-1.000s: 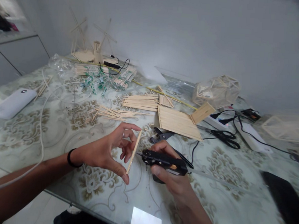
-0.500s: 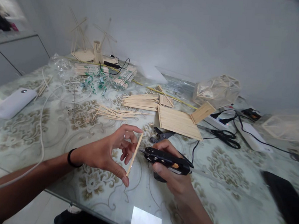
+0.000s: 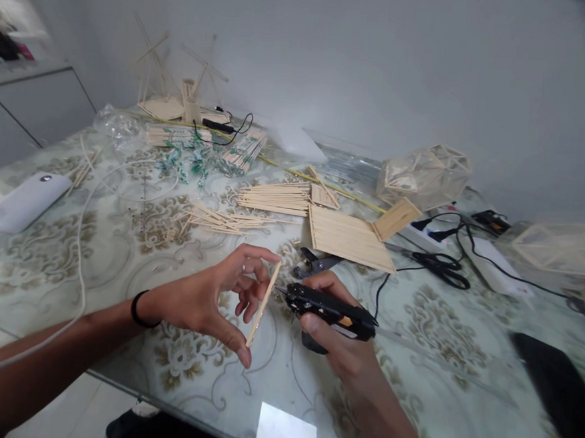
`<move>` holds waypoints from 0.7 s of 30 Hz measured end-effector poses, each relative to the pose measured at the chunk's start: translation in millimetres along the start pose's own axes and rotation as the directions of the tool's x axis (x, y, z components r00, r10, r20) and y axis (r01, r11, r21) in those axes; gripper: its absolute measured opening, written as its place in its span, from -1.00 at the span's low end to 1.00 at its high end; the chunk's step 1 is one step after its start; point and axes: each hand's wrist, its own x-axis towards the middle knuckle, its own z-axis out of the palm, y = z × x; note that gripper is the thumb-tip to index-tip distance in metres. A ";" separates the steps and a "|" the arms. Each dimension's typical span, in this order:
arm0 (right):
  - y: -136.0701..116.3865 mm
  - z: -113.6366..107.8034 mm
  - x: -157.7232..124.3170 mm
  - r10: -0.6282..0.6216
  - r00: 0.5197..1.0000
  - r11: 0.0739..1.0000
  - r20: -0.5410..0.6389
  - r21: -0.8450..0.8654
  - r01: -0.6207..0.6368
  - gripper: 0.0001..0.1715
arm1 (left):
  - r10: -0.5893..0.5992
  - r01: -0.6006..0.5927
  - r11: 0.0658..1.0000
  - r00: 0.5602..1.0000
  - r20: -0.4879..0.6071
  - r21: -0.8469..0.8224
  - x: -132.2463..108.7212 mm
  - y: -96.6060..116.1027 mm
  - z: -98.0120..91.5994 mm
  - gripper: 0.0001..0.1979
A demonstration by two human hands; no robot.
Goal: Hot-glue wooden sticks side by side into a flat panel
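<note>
Between thumb and forefinger, my left hand [image 3: 227,298] holds a short wooden stick [image 3: 263,304] by its two ends, tilted above the table. Shiny spots that look like glue dot the stick's lower half. My right hand [image 3: 342,329] is wrapped round a black hot glue gun [image 3: 329,311]. Its nozzle points at the stick's upper part, close to it; I cannot tell whether they touch. Behind the glue gun lie dark pliers or cutters [image 3: 314,264]. Loose wooden sticks [image 3: 222,219] are scattered beyond my left hand.
A flat wooden panel [image 3: 346,236] with an upright piece lies behind my right hand. Black scissors [image 3: 442,269] and a power strip [image 3: 421,238] sit to its right. A black phone-like slab [image 3: 553,391] is at far right, a white power bank [image 3: 26,202] at left. A white cable [image 3: 81,244] crosses my left forearm.
The glue gun has shifted slightly right and up along the stick. My left hand and the stick are almost unmoved.
</note>
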 end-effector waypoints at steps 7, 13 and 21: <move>-1.7 0.3 0.0 0.001 1.000 1.000 -0.019 -0.009 -0.002 -0.57 | -0.007 0.007 1.000 1.000 0.009 -0.015 0.1 0.7 0.8 0.10; 0.2 -0.7 -0.3 -0.006 1.000 1.000 -0.029 -0.022 0.005 -0.57 | 0.006 -0.006 1.000 1.000 0.018 -0.009 -0.4 1.0 0.5 0.09; 6.3 -3.3 -0.9 -0.008 1.000 1.000 -0.022 -0.003 0.008 -0.63 | 0.035 -0.034 0.999 0.998 0.042 -0.023 -0.5 0.8 1.4 0.08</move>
